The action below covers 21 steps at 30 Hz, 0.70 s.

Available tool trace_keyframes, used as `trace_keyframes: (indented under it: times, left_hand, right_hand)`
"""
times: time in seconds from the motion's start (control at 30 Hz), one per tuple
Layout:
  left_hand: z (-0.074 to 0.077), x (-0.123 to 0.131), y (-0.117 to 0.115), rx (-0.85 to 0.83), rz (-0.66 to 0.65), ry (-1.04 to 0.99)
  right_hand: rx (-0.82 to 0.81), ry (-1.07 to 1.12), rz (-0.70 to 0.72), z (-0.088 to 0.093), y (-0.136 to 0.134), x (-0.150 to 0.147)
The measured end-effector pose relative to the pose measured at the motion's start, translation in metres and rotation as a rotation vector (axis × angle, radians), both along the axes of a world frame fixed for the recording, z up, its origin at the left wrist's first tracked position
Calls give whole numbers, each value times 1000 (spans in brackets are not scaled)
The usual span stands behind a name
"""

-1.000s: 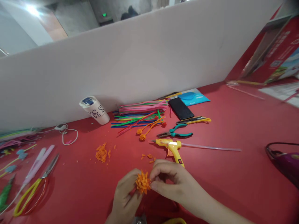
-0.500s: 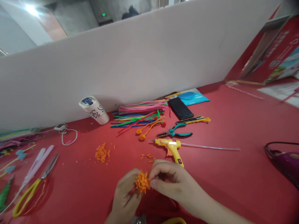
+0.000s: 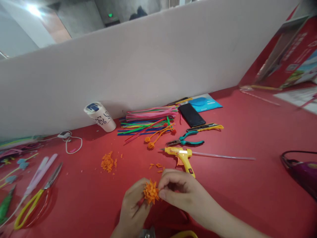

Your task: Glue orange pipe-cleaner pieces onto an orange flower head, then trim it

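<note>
A small orange fuzzy flower [image 3: 151, 192] made of pipe cleaner is held low in the middle, above the red table [image 3: 247, 185]. My left hand [image 3: 133, 208] grips it from below, fingers closed round its stem. My right hand [image 3: 180, 193] pinches its right side with thumb and fingertips. A yellow glue gun [image 3: 182, 157] lies just beyond my right hand. Orange clippings [image 3: 107, 162] lie to the left of it.
A bundle of coloured pipe cleaners [image 3: 148, 122], a black phone [image 3: 192, 115], teal pliers [image 3: 185, 140], a white cup [image 3: 100, 116] on its side and a white cable [image 3: 71, 142] lie near the white partition [image 3: 148, 66]. Yellow-handled scissors [image 3: 34, 198] lie at left. A purple device [image 3: 304, 172] sits at right.
My hands and the orange flower have shifted very slightly; my right fingers have worked a little against the flower's side. Everything else is as it was.
</note>
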State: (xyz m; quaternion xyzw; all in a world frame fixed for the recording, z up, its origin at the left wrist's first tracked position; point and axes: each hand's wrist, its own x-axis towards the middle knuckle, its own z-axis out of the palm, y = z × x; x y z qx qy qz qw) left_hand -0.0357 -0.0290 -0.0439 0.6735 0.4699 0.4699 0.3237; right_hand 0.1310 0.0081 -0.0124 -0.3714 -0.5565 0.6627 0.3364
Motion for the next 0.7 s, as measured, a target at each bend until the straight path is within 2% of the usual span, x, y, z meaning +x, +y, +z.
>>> trace_keyframes:
  times: [0.27,0.43,0.53,0.7]
  left_hand:
    - [1,1,-1,-99,3,-67]
    - [-5,-1,-3,-184,25,-187]
    - [-5,-1,-2,-177,22,-192]
    - [0,0,-2,-97,-17,-84]
  right_hand:
    - [-11,5,6,1,1,-1]
    - [16,-6,1,-2,1,-1]
    - [25,-9,-8,-3,2,-2]
    - [15,-17,-3,0,1,-1]
